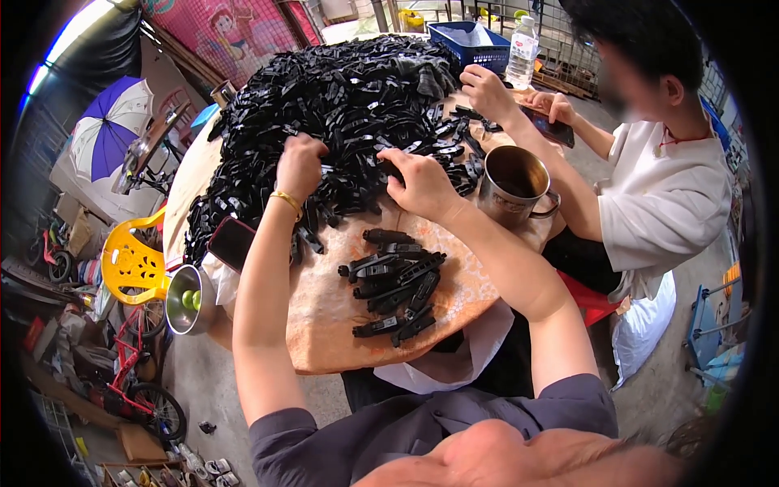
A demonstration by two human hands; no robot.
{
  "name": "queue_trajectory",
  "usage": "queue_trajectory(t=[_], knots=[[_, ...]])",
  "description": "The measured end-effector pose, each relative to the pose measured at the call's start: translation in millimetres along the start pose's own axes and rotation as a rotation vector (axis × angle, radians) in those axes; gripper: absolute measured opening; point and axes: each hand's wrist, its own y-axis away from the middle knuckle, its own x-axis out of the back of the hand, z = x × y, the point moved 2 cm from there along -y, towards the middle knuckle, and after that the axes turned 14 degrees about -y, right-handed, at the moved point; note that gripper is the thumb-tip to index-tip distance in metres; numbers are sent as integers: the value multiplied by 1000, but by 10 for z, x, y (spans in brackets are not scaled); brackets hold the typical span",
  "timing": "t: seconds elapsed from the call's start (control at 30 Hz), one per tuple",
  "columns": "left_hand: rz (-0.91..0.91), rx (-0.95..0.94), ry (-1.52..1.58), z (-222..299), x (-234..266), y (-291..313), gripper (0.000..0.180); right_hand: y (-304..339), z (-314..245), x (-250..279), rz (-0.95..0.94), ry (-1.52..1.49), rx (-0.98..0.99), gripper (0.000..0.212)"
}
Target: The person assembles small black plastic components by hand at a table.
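Left hand (301,169): fingers were curled closely inward over the large pile of black pieces (324,105); whether a piece was gripped could not be told. A gold-coloured bangle (287,204) was worn at its wrist.

Right hand (422,185): forefinger and thumb were bent with a narrow, dark gap between them, at the near edge of the same pile; whether anything was held there could not be told.

Large pile: narrow, elongated pieces, plastic-looking, glossy in places, were heaped across the far part of the table.

Small heap (398,280): similar slender black pieces were gathered between the forearms, near the table's front edge.

Tablecloth (320,345): pale tan, orange-patterned, was draped over a curved edge.

Mug (503,203): shiny metal, cylindrical, handled, was placed beside the right forearm.

Bowl (180,315): round, silvery, was seen at the left with green rounded items (191,299) inside
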Motion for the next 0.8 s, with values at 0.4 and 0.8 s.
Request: queue_trajectory(t=[0.4,0.8], knots=[[182,226,250,227,248,148,13,9,-137,-38,-89,-157,188,37],[-398,694,1521,792,558,727,21,80,-331,-121,-151,-905,-165,21]])
